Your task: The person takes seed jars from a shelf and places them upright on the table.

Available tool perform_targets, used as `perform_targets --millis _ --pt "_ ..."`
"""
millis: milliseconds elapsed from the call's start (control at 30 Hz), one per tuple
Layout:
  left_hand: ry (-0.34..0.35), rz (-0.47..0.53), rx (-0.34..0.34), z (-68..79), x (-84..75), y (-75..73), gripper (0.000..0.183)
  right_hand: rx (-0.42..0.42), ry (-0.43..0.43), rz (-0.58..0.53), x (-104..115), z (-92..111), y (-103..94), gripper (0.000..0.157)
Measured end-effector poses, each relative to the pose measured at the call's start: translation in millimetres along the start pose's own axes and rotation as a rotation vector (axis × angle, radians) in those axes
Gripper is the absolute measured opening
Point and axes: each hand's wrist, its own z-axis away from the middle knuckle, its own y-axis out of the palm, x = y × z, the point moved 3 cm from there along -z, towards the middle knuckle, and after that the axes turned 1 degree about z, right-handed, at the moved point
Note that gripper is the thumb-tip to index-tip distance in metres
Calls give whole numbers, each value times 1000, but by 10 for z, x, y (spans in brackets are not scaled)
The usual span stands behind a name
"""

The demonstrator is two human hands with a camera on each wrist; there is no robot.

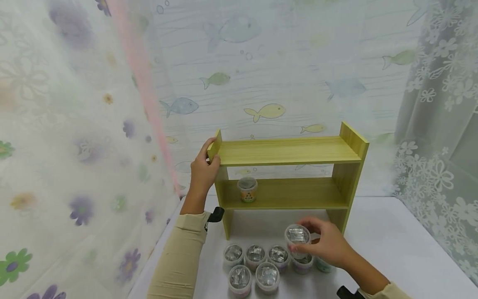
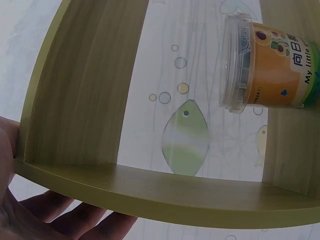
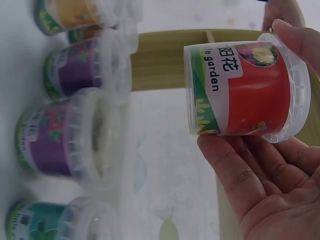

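Note:
A small wooden shelf unit (image 1: pixel 291 151) stands on the white table. My left hand (image 1: pixel 204 170) grips the top of its left side panel, thumb in front and fingers behind. On the middle board, near the left side, sits a lidded plastic tub with an orange label (image 1: pixel 247 190). My right hand (image 1: pixel 330 243) holds a clear-lidded tub with a red label (image 3: pixel 257 90) between thumb and fingers, above the right end of a group of similar tubs (image 1: pixel 255 256). In the right wrist view, purple-labelled tubs (image 3: pixel 55 140) and a teal one (image 3: pixel 42 220) stand beside it.
The group of tubs stands in two rows on the table (image 1: pixel 388 232), in front of the shelf. A fish-patterned curtain (image 1: pixel 261 74) hangs behind, and a flowered curtain (image 1: pixel 82 145) borders the left side.

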Motion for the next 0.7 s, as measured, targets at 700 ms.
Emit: perform_targets --millis 700 --pt "5 2 10 3 0 0 55 27 -19 9 -172 294 222 58"
